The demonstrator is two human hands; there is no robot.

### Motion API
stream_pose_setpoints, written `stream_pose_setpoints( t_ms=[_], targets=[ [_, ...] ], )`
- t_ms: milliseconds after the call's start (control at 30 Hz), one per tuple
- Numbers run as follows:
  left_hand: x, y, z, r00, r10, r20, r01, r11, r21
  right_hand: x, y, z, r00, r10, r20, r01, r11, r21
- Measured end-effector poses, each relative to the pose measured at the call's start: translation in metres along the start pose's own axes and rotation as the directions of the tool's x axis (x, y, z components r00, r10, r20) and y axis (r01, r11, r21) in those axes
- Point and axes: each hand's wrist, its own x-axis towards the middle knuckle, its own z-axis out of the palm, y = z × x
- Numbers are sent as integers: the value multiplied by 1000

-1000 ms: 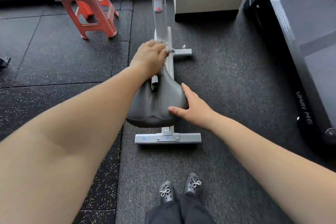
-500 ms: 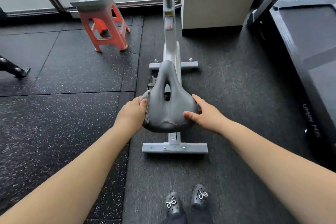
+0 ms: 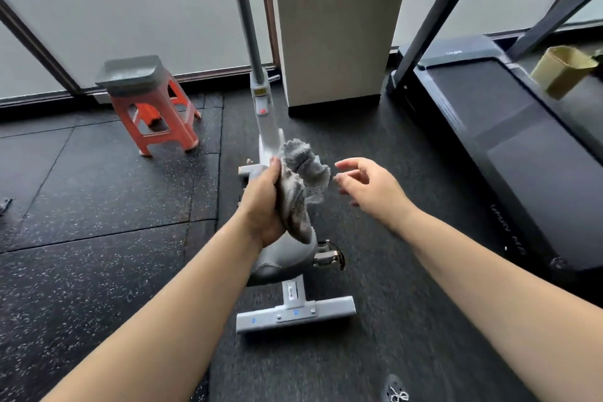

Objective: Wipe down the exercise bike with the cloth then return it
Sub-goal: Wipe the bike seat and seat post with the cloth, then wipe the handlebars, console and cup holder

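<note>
The grey exercise bike (image 3: pixel 295 307) stands on the dark floor straight ahead, its handlebars at the top of the view and its grey saddle (image 3: pixel 287 258) mostly hidden under my left arm. My left hand (image 3: pixel 264 202) is raised above the saddle and is shut on a crumpled grey cloth (image 3: pixel 301 186). The cloth bunches up and hangs down past my palm. My right hand (image 3: pixel 368 188) hovers just right of the cloth, fingers spread and curled, holding nothing and not touching it.
An orange plastic stool (image 3: pixel 153 108) with a grey top stands at the left near the window. A black treadmill (image 3: pixel 509 140) fills the right side, with a tan box (image 3: pixel 561 70) on its far edge. A white pillar (image 3: pixel 332 26) rises behind the bike.
Both hands have come off the saddle. My left hand lifted the cloth up in front of me, and my right hand rose beside it. The view tilted up to show the handlebars.
</note>
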Motion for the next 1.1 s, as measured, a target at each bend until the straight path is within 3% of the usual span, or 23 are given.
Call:
stream_pose_setpoints(
  t_ms=[100, 200, 300, 500, 667, 800, 900, 1000, 1100],
  targets=[
    [10, -11, 43, 970, -102, 220, 110, 994, -22, 7, -2, -20, 990, 110, 91, -119, 989, 90],
    [29, -21, 79, 937, -129, 325, 158, 986, -62, 20, 7, -54, 974, 163, 159, -188, 969, 161],
    [51, -32, 116, 915, -147, 376, 174, 984, -40, 33, 16, -98, 972, 141, 189, -144, 990, 1],
    [107, -56, 173, 966, -195, 168, 209, 975, -73, 71, 33, -191, 984, 78, 160, -39, 973, -228],
    [132, -53, 192, 993, -116, -15, 116, 993, -1, 103, 34, -241, 976, 97, 197, -125, 983, 136],
    [151, -50, 208, 990, 100, -104, -69, 960, 270, 132, 37, -260, 986, 57, 156, -81, 985, 153],
    [168, -37, 213, 977, 130, -167, -85, 964, 251, 157, 39, -263, 988, 24, 150, -46, 988, 146],
    [191, -19, 214, 976, 115, -185, -64, 963, 260, 189, 42, -261, 997, -39, 72, 39, 999, -9],
    [212, 4, 220, 953, 257, -163, -160, 878, 451, 220, 39, -255, 998, -13, -56, 4, 988, -156]
  ],
)
